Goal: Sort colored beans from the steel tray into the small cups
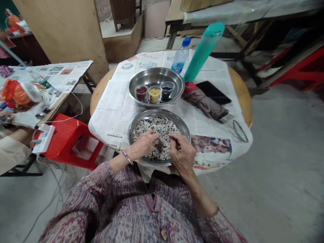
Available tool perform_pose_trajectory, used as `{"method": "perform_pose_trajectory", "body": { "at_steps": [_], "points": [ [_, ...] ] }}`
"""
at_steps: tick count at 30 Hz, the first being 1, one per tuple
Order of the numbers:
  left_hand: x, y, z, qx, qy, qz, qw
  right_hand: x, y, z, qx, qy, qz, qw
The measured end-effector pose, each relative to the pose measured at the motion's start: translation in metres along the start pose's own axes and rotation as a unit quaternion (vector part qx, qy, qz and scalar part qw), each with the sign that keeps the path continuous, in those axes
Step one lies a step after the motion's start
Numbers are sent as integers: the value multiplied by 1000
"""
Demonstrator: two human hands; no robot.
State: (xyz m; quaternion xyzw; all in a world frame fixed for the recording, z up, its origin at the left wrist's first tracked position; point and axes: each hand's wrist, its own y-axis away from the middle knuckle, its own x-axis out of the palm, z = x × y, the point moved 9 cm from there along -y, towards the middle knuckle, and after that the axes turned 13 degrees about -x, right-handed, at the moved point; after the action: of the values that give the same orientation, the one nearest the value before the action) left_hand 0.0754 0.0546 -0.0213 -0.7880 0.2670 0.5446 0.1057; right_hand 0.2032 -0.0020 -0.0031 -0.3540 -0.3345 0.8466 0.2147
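A round steel dish [131, 125] holds a spread of mixed white, dark, red and yellow beans or grains [162, 126]. Over its left half is my left hand [143, 145], a silver bangle at the wrist; the fingertips are drawn together low at the grains, and what they pinch is hidden. At the dish's right edge, my right hand [184, 154] is curled, with small dark beans showing between its fingers. Behind stands a larger steel basin [157, 72] with three clear cups: red beans [141, 93], yellow beans [154, 94] and black beans [166, 91].
Newspaper [108, 111] covers the round table. Behind the basin are a blue-capped bottle [180, 55] and a tall green container [204, 52]. A folded umbrella [206, 101], dark tablet [214, 92] and glasses [240, 131] lie right. A red stool [68, 141] bears a power strip [43, 139].
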Motion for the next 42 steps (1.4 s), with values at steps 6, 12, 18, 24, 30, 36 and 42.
{"method": "perform_pose_trajectory", "body": {
  "at_steps": [6,12,18,24,30,36,42],
  "points": [
    [11,2,-43,142,-34,6,989,-13,-2,3,0,2,-57,998],
    [15,-17,-55,197,-145,-34,969,-8,-2,1,11,1,-31,999],
    [-18,-33,-16,32,-202,-91,975,-4,-2,0,-2,3,-14,1000],
    [-41,13,24,-18,-114,-112,987,4,0,-1,-7,17,26,999],
    [-32,53,32,61,23,-169,983,17,1,7,-66,17,158,985],
    [-21,63,32,67,55,-205,975,31,14,25,-132,37,316,939],
    [-20,63,32,59,53,-216,973,77,9,20,-110,12,341,934]
  ]
}}
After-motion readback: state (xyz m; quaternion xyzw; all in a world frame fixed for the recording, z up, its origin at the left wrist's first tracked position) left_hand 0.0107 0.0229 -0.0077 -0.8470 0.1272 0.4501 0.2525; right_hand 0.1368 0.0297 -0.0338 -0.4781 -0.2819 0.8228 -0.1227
